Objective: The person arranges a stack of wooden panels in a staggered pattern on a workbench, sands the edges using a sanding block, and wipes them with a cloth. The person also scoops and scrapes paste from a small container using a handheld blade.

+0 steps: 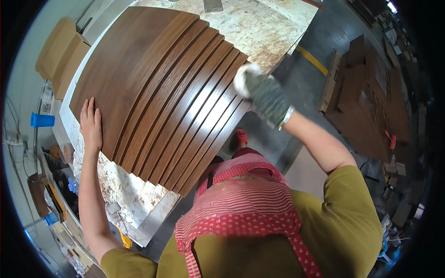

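Brown wood-grain panels point(125, 60) lie in a stepped, overlapping stack across the worktable, each one's edge showing beside the one above. My left hand point(91, 124), bare, rests with its fingers stretched out on the left edge of the topmost panel. On my right hand point(266, 96) is a dark green patterned glove. It is closed around a white cloth point(243, 81), which touches the right ends of the lower panels. Folds of the cloth and the glove hide the fingertips. Light glares off the middle of the lower panels.
The worktable point(273, 23) has a stained, pale top. An opened cardboard box point(62, 55) and a blue cup point(42, 120) are at the left. Beyond the floor's yellow stripe point(312, 60), more brown panels point(361, 106) stand stacked at the right.
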The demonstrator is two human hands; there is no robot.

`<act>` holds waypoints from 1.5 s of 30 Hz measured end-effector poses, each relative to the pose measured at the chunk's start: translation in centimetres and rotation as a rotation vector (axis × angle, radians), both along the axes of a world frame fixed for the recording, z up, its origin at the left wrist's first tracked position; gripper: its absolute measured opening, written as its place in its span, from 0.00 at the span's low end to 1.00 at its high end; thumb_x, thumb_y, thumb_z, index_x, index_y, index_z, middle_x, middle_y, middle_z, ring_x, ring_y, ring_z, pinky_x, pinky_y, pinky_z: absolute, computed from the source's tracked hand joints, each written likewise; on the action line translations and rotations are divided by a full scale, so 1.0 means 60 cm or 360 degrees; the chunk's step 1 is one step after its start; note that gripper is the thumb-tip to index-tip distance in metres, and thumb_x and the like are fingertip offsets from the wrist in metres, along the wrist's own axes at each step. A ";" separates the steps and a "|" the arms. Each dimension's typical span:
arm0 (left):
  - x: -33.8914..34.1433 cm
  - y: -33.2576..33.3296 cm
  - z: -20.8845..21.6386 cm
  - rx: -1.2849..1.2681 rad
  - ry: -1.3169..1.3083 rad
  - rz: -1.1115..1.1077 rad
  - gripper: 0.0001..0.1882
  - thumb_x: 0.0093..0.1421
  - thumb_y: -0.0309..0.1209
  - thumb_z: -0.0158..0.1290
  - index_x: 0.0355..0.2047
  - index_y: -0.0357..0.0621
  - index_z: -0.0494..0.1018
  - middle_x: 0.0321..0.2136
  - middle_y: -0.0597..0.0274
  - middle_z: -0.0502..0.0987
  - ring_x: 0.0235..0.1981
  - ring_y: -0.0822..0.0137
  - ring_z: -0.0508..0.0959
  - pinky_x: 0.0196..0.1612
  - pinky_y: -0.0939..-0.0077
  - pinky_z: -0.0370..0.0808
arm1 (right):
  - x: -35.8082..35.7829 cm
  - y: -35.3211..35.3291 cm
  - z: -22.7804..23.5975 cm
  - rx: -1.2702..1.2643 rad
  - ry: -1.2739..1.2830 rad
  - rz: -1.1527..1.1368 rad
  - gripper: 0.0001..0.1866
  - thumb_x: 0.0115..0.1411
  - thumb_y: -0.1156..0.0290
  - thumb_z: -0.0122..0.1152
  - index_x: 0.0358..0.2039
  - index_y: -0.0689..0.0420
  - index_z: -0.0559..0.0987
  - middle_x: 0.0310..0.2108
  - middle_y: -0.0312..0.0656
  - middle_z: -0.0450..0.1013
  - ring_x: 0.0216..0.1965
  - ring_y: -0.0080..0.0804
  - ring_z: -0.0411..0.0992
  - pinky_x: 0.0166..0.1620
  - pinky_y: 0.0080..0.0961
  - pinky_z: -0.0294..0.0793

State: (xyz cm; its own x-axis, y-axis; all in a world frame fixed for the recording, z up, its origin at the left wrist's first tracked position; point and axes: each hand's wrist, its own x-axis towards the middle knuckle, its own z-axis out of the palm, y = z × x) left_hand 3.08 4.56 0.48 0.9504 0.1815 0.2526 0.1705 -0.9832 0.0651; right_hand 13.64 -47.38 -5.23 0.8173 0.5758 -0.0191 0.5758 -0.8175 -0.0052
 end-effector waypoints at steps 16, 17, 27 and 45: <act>-0.002 0.003 -0.003 0.0027 0.0035 0.0052 0.26 0.70 0.45 0.35 0.65 0.52 0.59 0.65 0.53 0.57 0.66 0.54 0.57 0.65 0.57 0.54 | -0.010 -0.049 -0.066 0.0204 -0.0447 -0.0005 0.23 0.53 0.73 0.54 0.51 0.61 0.72 0.39 0.53 0.76 0.39 0.47 0.75 0.39 0.39 0.74; -0.001 0.004 -0.005 0.0055 -0.0008 0.0014 0.26 0.70 0.45 0.35 0.65 0.52 0.59 0.65 0.53 0.57 0.66 0.54 0.57 0.65 0.57 0.54 | -0.003 -0.047 -0.064 0.0216 -0.0527 -0.0090 0.23 0.53 0.72 0.54 0.51 0.61 0.72 0.38 0.53 0.76 0.38 0.48 0.75 0.39 0.40 0.74; 0.004 0.011 -0.009 0.0020 0.0068 0.0097 0.27 0.69 0.46 0.36 0.66 0.53 0.59 0.66 0.55 0.57 0.67 0.55 0.56 0.65 0.55 0.52 | -0.007 -0.080 -0.004 0.0507 -0.0595 -0.0193 0.23 0.52 0.74 0.53 0.51 0.60 0.72 0.39 0.54 0.76 0.37 0.55 0.75 0.42 0.45 0.74; 0.003 0.010 -0.012 0.0015 0.0042 0.0071 0.27 0.69 0.45 0.36 0.65 0.52 0.59 0.66 0.56 0.57 0.67 0.56 0.56 0.64 0.55 0.54 | -0.026 -0.056 -0.042 0.0230 -0.0406 -0.0130 0.25 0.51 0.71 0.56 0.51 0.63 0.72 0.38 0.50 0.76 0.35 0.47 0.75 0.38 0.43 0.75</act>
State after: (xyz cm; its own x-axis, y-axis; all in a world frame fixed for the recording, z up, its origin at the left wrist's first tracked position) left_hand 3.29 5.18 -0.25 0.9478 0.2216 0.2292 0.2156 -0.9751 0.0509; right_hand 12.05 -50.72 -7.77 0.8290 0.4897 0.2702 0.5058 -0.8625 0.0113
